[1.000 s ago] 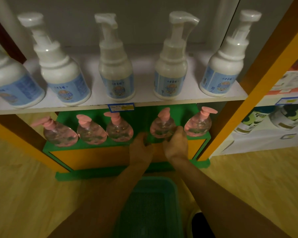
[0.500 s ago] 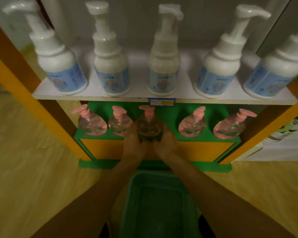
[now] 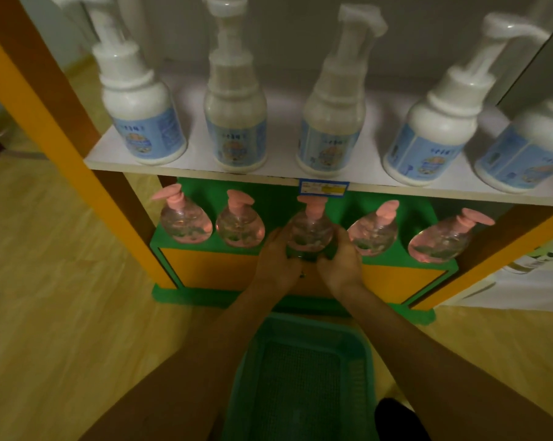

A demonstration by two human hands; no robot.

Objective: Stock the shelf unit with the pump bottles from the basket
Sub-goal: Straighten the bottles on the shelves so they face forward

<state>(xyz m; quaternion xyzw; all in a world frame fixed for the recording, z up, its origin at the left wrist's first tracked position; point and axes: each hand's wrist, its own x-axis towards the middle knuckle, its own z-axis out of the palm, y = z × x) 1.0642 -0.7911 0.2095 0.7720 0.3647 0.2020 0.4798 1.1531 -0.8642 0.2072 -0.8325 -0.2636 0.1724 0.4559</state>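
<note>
Head view looks down at a wooden floor (image 3: 62,297) and a green bottom shelf (image 3: 278,198) holding five pink pump bottles in a row. Left hand (image 3: 276,259) and right hand (image 3: 340,265) clasp the middle bottle (image 3: 310,230) from both sides, seemingly resting on the shelf. White bottles (image 3: 234,122) line the white shelf (image 3: 364,163) above. Green basket (image 3: 300,377) sits near, between the forearms.

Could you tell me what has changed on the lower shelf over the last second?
Both hands moved off the fourth pink pump bottle to the middle pink pump bottle: the left hand and right hand now cup it from either side on the green shelf. The other four pink bottles stayed put, the white bottles above too, and the green basket below still looks empty.
</note>
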